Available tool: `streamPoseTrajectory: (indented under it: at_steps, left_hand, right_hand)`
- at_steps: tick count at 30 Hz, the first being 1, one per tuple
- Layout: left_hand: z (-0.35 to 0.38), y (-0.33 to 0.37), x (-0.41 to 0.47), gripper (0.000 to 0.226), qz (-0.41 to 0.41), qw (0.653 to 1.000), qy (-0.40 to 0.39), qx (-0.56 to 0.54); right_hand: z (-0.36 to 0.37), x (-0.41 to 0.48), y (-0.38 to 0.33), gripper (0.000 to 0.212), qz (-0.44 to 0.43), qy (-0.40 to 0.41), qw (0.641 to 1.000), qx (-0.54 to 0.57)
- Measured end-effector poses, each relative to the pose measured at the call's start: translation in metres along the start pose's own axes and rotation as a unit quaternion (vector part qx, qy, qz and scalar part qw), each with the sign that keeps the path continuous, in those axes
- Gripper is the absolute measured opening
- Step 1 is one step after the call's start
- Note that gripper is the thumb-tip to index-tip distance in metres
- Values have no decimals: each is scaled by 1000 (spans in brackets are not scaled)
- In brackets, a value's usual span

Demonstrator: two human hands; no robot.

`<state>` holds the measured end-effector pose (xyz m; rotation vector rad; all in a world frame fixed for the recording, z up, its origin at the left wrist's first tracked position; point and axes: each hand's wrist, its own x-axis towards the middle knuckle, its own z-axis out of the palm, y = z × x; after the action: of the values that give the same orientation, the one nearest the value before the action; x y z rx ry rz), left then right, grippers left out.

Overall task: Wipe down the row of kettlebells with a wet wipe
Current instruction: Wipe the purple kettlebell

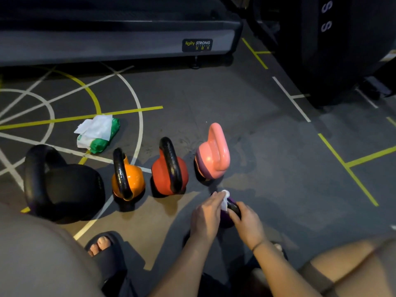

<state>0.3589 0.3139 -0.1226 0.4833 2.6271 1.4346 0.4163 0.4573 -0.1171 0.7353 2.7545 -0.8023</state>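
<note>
Purple kettlebell (224, 220) looks heavy and rigid to me; right hand (246, 219) fingers curl round its handle (235, 207), left hand (205, 213) fingers pinch the limp wet wipe (225, 199).

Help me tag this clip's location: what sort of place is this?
Probably a gym: an orange kettlebell with black handle stands among others on dark flooring painted with yellow and white lines, near a grey machine base labelled Body Strong.

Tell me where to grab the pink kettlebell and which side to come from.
Best grip the pink kettlebell by the top of its handle loop, from above: it stands upright, loop uppermost and free, and the red kettlebell stands near its left side.
</note>
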Motion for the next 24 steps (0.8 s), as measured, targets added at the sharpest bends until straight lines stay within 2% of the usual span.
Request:
streamPoseTrajectory:
  at_steps: [2,4,7,9,11,13,16,18,21,24]
  left_hand:
    - [1,-4,12,36,-70,996,-44,30]
    - [2,-11,19,38,-110,989,-74,66]
    - [5,-9,22,39,-95,995,-35,-1]
    - [14,2,21,40,-61,996,-41,-49]
    - [23,11,20,44,-45,996,-50,-65]
    - [19,14,20,49,-97,993,-47,-45]
    - [13,4,25,31,-198,980,-1,4]
    - [14,-2,28,22,-224,974,9,16]
    - [17,15,23,17,-150,988,13,19]
    - [19,30,23,14,-92,992,22,78]
  right_hand:
    - [4,0,2,28,31,25,997,65]
    - [1,2,6,28,42,16,996,73]
    - [-1,4,9,48,37,7,998,45]
    - [1,6,12,61,30,9,999,13]
    - [-2,8,9,61,36,-7,999,-23]
    - [-10,10,8,60,20,-22,997,-67]
    - [-23,19,8,82,-25,-51,991,-119]
    - [-28,27,9,86,-24,-75,989,-123]
    - [-34,33,12,81,13,-83,992,-98]
    - [-35,33,13,53,34,-105,991,-76]
